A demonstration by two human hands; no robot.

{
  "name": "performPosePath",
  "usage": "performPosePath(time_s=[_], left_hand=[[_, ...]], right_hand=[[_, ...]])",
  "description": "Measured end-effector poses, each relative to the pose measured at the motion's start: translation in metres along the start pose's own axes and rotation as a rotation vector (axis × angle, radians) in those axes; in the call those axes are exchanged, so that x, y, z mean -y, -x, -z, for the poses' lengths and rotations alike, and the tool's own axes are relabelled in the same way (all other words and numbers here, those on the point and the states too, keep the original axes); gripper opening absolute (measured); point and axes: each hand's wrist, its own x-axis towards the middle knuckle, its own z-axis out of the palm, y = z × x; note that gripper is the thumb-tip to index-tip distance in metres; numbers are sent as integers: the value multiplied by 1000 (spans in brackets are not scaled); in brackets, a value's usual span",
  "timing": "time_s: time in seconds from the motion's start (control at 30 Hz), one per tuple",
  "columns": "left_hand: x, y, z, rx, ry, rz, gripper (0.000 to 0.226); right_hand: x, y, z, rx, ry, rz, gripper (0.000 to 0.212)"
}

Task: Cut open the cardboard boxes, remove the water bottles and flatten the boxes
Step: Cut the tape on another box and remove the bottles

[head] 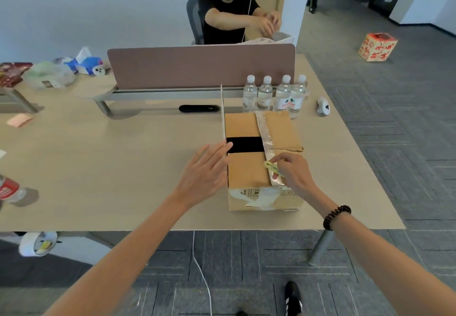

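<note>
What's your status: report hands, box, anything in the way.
Left hand open, fingers at left edge of box. Right hand pinching cutter on tape seam. Four bottles behind, off the seam.

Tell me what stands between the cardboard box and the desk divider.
Four water bottles stand in a row, behind the box and before the divider, in the head view.

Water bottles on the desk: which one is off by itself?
The red-labelled bottle at the far left edge of the desk, partly out of view. The other four bottles stand together in a row behind the cardboard box.
</note>
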Motion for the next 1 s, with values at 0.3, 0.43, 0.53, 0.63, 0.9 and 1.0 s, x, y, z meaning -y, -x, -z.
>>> performPosePath(time_s=[0.3, 0.43, 0.53, 0.63, 0.9, 1.0], left_hand=[[23, 51, -1, -14, 7, 354, 31], [12, 39, -23, 314, 140, 569, 42], [0, 17, -30, 513, 353, 738, 49], [-11, -8, -39, 527, 410, 753, 54], [-16, -44, -79, 562, 506, 887, 66], [-18, -45, -83, 527, 449, 869, 63]], right_hand=[[-12, -19, -11, -63, -81, 0, 16], [-27, -24, -5, -65, -82, 0, 11], [-38, -23, 8, -68, 2, 0, 9], [-51, -25, 26, -121, 180, 6, 22], [-99, -42, 78, -418, 85, 25, 20], [-129, -48, 93, -424, 100, -2, 16]])
